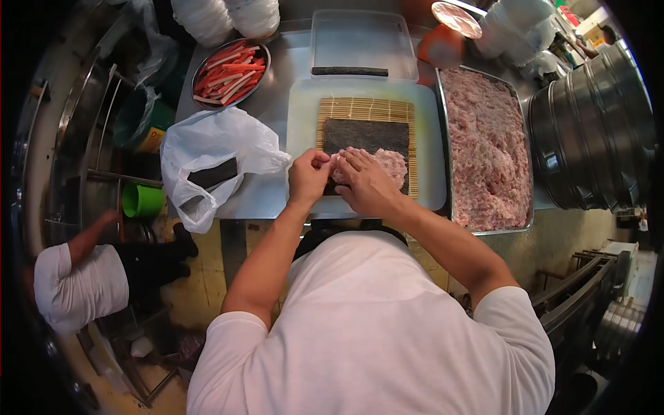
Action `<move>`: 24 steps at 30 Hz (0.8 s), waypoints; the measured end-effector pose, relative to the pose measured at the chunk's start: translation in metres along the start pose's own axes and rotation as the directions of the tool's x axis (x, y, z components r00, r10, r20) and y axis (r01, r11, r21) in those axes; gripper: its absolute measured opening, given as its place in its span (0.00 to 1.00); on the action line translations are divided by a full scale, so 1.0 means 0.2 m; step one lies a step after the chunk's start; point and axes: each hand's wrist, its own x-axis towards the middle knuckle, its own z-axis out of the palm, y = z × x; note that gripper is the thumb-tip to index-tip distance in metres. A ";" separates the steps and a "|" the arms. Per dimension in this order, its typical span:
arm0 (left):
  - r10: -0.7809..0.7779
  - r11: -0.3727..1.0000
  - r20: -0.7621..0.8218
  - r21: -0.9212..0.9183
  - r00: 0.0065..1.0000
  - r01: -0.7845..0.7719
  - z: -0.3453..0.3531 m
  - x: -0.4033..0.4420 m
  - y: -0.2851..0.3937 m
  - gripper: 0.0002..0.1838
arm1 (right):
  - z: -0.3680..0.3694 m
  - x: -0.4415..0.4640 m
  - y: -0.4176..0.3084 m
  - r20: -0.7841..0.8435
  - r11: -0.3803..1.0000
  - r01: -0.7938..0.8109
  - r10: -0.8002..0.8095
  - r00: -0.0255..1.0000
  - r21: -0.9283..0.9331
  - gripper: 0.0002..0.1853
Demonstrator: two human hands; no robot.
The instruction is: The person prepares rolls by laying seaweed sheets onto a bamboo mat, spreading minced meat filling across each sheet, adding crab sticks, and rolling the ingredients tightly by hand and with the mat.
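Note:
A dark nori sheet [366, 135] lies on a bamboo rolling mat [366, 107], on a pale cutting board [301, 104]. Pinkish minced meat [391, 164] covers part of the nori near its front side. My right hand [368, 181] rests on this meat with its fingers stretched out and pressing flat. At the meat's left edge is my left hand [308, 177], its fingers curled together in a pinch. Whatever sits between those fingertips is too small to make out. To the right, a metal tray [449, 149] holds a large mass of minced meat [486, 145].
Red-and-white crab sticks [228, 72] fill a bowl at back left. A white plastic bag [225, 142] with dark nori sheets lies below it. A clear plastic container [363, 41] holds a dark strip. Metal steamers [588, 138] stand right; another person [83, 280] is at left.

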 end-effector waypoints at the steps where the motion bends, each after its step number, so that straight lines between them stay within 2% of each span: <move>1: 0.037 0.999 0.058 0.013 0.998 -0.037 0.00 0.02 0.00 0.07 | 0.04 -0.01 0.01 0.001 1.000 0.002 -0.002 1.000 0.004 0.36; 4: -0.002 0.997 0.087 0.080 0.996 -0.005 -0.04 0.07 0.03 0.05 | 0.01 0.01 0.02 -0.030 0.994 0.083 -0.085 0.996 -0.076 0.35; 6: -0.054 0.990 0.142 0.136 0.988 0.035 -0.06 0.10 0.06 0.05 | -0.06 0.04 0.05 0.112 0.995 0.093 -0.097 0.989 0.041 0.34; 7: -0.061 0.990 0.140 0.135 0.988 0.041 -0.06 0.12 0.07 0.05 | -0.04 0.02 0.04 0.117 0.995 0.093 -0.098 0.988 0.045 0.34; 9: -0.121 0.977 0.184 0.197 0.975 0.084 -0.07 0.13 0.09 0.05 | 0.00 -0.07 -0.02 -0.004 0.993 0.053 -0.052 0.999 0.104 0.33; 10: -0.089 0.960 0.198 0.278 0.976 0.031 -0.08 0.12 0.13 0.06 | 0.02 -0.09 -0.04 0.099 0.997 0.064 -0.068 0.993 0.037 0.31; 11: -0.095 0.959 0.197 0.282 0.976 0.037 -0.09 0.13 0.11 0.06 | 0.05 -0.10 -0.03 0.100 0.997 0.063 -0.067 0.993 0.044 0.31; 13: -0.013 0.922 0.213 0.380 0.977 -0.070 -0.09 0.15 0.08 0.07 | 0.08 -0.11 -0.01 0.043 0.973 0.214 -0.211 0.977 -0.088 0.29; 14: -0.015 0.921 0.218 0.382 0.976 -0.071 -0.10 0.14 0.07 0.07 | 0.08 -0.12 0.01 0.041 0.974 0.208 -0.205 0.978 -0.086 0.29; 16: -0.016 0.909 0.224 0.409 0.975 -0.079 -0.10 0.14 0.08 0.08 | -0.03 -0.08 -0.02 0.240 0.990 0.065 -0.094 0.966 0.123 0.28; 17: -0.012 0.910 0.230 0.406 0.973 -0.084 -0.10 0.14 0.09 0.08 | -0.03 -0.09 -0.03 0.238 0.991 0.060 -0.087 0.967 0.118 0.28; 19: -0.003 0.885 0.221 0.454 0.975 -0.100 -0.11 0.11 0.11 0.11 | 0.00 -0.12 -0.07 0.055 0.982 0.016 -0.026 0.998 0.187 0.28; 20: -0.009 0.886 0.230 0.453 0.973 -0.099 -0.11 0.09 0.11 0.11 | 0.03 -0.14 -0.06 0.058 0.982 0.005 -0.016 0.998 0.188 0.28; 22: 0.007 0.862 0.239 0.490 0.971 -0.127 -0.12 0.08 0.11 0.18 | 0.07 -0.14 -0.03 -0.011 0.979 0.198 -0.199 0.980 -0.056 0.27; 23: 0.008 0.861 0.245 0.491 0.970 -0.132 -0.12 0.06 0.11 0.18 | 0.07 -0.15 -0.01 -0.015 0.979 0.193 -0.194 0.981 -0.057 0.27; 24: -0.041 0.886 0.293 0.453 0.955 -0.101 -0.12 0.04 0.12 0.23 | 0.02 -0.15 -0.01 0.016 0.985 0.152 -0.154 0.988 0.075 0.28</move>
